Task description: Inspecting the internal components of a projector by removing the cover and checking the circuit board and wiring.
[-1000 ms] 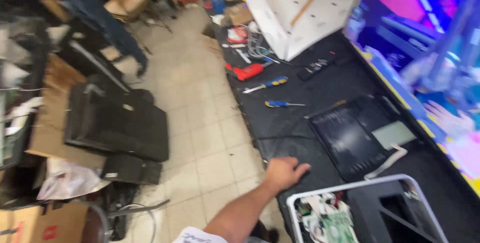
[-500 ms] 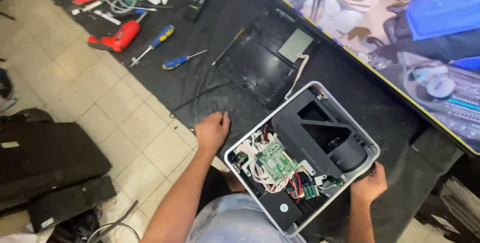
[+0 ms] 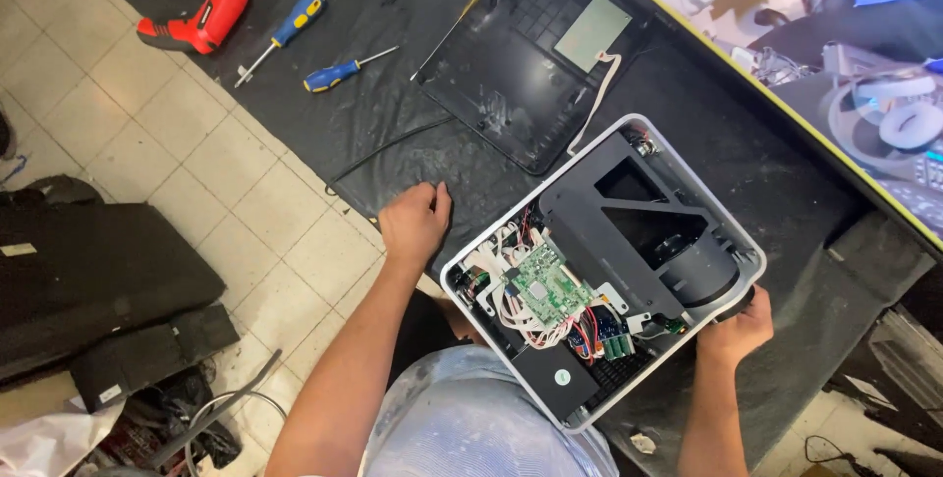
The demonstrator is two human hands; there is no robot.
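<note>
Between the hands, a glossy white plastic casing (image 3: 601, 271) holds a matt green circuit board (image 3: 546, 287). Beyond the left hand (image 3: 415, 223) lies wrinkled black cloth (image 3: 393, 113).

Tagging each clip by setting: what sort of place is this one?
Probably an electronics repair workshop: an opened white-cased device with a green circuit board, blue-and-yellow-handled screwdrivers and a red power screwdriver lie on a black-covered workbench.

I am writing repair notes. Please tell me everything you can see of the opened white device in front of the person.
The opened device is a box with a white shell, lying cover-off and turned diagonally on the black mat. Inside sit a green circuit board, bundled white, red and black wires, and a large black plastic housing with a round part. The right hand grips its right corner; the left hand rests on the mat beside it.
</note>
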